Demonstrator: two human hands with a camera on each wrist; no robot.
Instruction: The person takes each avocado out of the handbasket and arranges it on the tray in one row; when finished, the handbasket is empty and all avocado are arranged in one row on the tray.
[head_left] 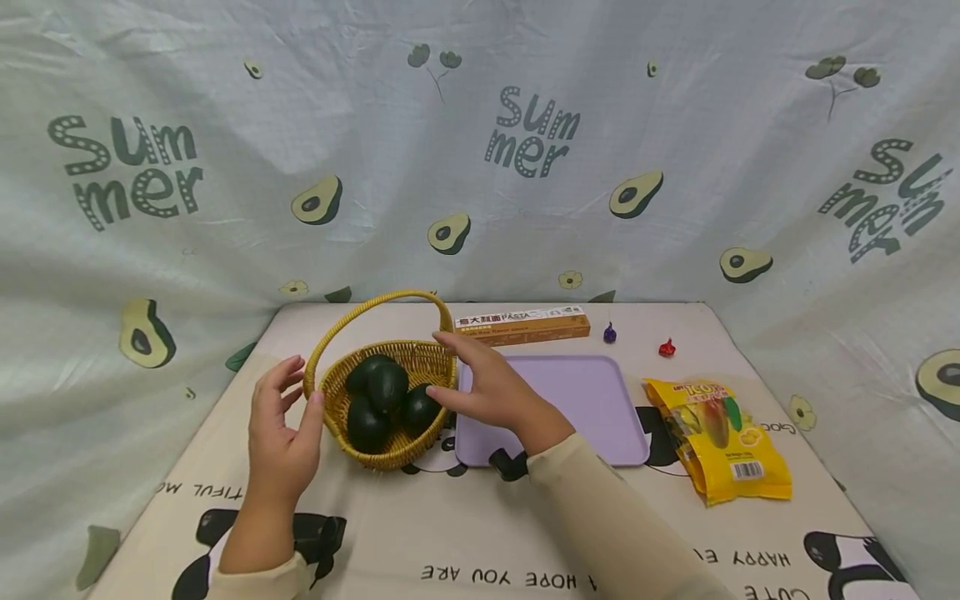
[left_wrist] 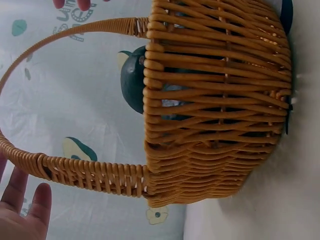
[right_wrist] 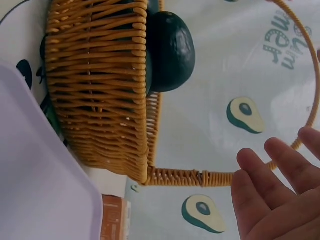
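Wicker basket (head_left: 390,400) stands upright on the table (head_left: 480,533), left of the purple tray (head_left: 592,400); its hoop handle (head_left: 375,310) arches roughly left-near to right-far. Four dark avocados (head_left: 386,385) lie inside. Left hand (head_left: 281,433), fingers relaxed and spread, sits at the basket's left rim; contact unclear. Right hand (head_left: 487,385), fingers extended, hovers at the right rim, holding nothing.

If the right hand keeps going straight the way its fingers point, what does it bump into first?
Most likely the wicker basket. The right hand points leftward at its rim, right by the dark avocados inside. It may meet the handle first; depth is hard to judge.
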